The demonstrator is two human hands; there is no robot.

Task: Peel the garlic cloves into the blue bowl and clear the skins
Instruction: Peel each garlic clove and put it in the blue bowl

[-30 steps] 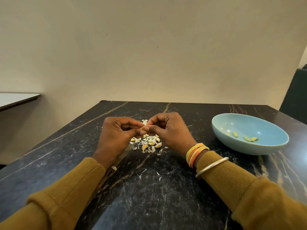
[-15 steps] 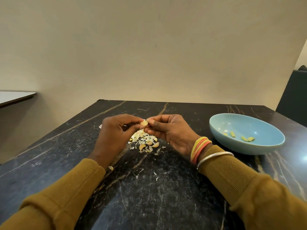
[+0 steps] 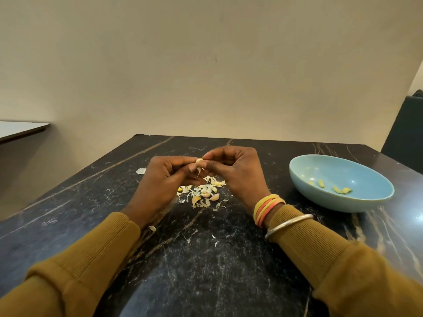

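My left hand (image 3: 163,179) and my right hand (image 3: 235,173) meet above the dark marble table (image 3: 206,259) and both pinch one pale garlic clove (image 3: 198,161) at their fingertips. A strip of skin (image 3: 198,171) hangs down from the clove. Under the hands lies a small heap of unpeeled cloves and loose skins (image 3: 203,193). The blue bowl (image 3: 375,197) stands to the right with several peeled yellowish cloves (image 3: 342,190) inside.
A stray piece of skin (image 3: 140,171) lies left of my hands and another (image 3: 152,228) near my left wrist. Small flakes (image 3: 214,237) dot the near table. A beige wall is behind, a dark chair (image 3: 405,133) at far right, a white tabletop (image 3: 18,130) at far left.
Both hands have lifted the clove a little off the heap. A strip of skin now hangs loose below it.
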